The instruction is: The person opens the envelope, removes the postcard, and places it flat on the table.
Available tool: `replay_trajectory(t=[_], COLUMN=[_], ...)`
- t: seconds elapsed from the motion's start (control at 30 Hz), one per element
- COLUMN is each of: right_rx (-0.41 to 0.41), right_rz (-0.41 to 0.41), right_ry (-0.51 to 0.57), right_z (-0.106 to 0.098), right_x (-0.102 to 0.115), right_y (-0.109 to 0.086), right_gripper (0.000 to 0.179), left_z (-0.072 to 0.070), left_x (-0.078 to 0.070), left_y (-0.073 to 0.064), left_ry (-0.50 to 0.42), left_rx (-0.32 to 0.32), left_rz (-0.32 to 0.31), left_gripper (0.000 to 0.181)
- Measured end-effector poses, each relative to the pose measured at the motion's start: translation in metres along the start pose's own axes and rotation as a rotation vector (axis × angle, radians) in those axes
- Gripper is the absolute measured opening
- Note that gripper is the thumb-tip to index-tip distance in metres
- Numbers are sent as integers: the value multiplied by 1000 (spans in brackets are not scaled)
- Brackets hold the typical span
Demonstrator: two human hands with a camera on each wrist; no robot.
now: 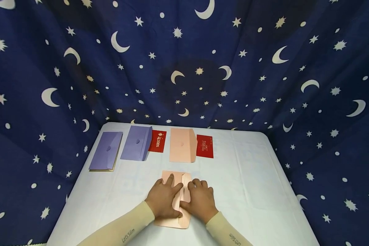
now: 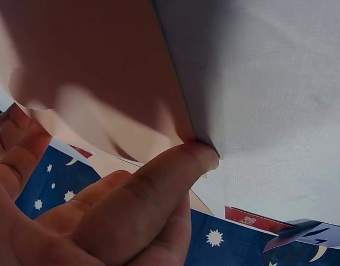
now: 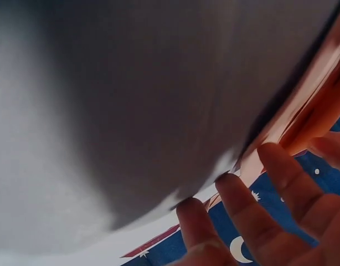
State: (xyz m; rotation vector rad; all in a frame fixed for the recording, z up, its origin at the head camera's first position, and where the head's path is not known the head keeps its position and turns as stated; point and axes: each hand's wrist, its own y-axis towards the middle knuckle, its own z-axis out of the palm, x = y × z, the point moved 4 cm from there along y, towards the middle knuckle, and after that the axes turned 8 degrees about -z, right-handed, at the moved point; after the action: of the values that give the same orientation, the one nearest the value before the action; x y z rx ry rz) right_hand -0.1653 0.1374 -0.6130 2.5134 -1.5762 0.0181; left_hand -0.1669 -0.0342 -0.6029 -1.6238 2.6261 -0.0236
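A light pink envelope [image 1: 169, 222] lies on the white-covered table in front of me, its long flap strip running along the right side. My left hand [image 1: 164, 200] presses on its left part with fingers spread. In the left wrist view, a left fingertip [image 2: 203, 157] sits right at the envelope's edge. My right hand [image 1: 201, 200] is at the right edge, its thumb lying over the flap strip. The right wrist view has the bent right fingers [image 3: 242, 199] spread apart, with fingertips at the table surface and the envelope's edge. The palms hide part of the envelope.
Along the back lie a closed purple envelope [image 1: 106, 151], a second purple envelope [image 1: 135, 143] with a red card [image 1: 158, 141] beside its flap, and a pink envelope [image 1: 181, 145] with another red card [image 1: 205, 146]. A starry blue curtain [image 1: 200, 92] surrounds the white table [image 1: 249, 191].
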Motion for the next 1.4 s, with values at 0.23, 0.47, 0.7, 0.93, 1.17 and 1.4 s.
replay_trajectory(t=[0.23, 0.47, 0.7, 0.93, 1.17, 1.4], right_rx=[-11, -47, 12, -29, -69, -79], right_rz=[12, -12, 62, 81, 126, 153], right_ry=[31, 77, 241, 284, 303, 327], right_z=[0, -1, -1, -1, -2, -6], right_x=[-2, -8, -15, -14, -16, -20], right_y=[-3, -9, -13, -12, -9, -9], right_gripper=[97, 84, 65, 55, 54, 50], left_z=[1, 4, 8, 8, 5, 3], left_x=[1, 3, 4, 2, -1, -3], left_y=[0, 0, 2, 3, 1, 0], left_ry=[13, 7, 1, 20, 11, 17], left_rx=[-8, 7, 8, -9, -28, -28], left_rz=[6, -14, -16, -10, -1, -8], left_gripper=[117, 116, 116, 115, 115, 117])
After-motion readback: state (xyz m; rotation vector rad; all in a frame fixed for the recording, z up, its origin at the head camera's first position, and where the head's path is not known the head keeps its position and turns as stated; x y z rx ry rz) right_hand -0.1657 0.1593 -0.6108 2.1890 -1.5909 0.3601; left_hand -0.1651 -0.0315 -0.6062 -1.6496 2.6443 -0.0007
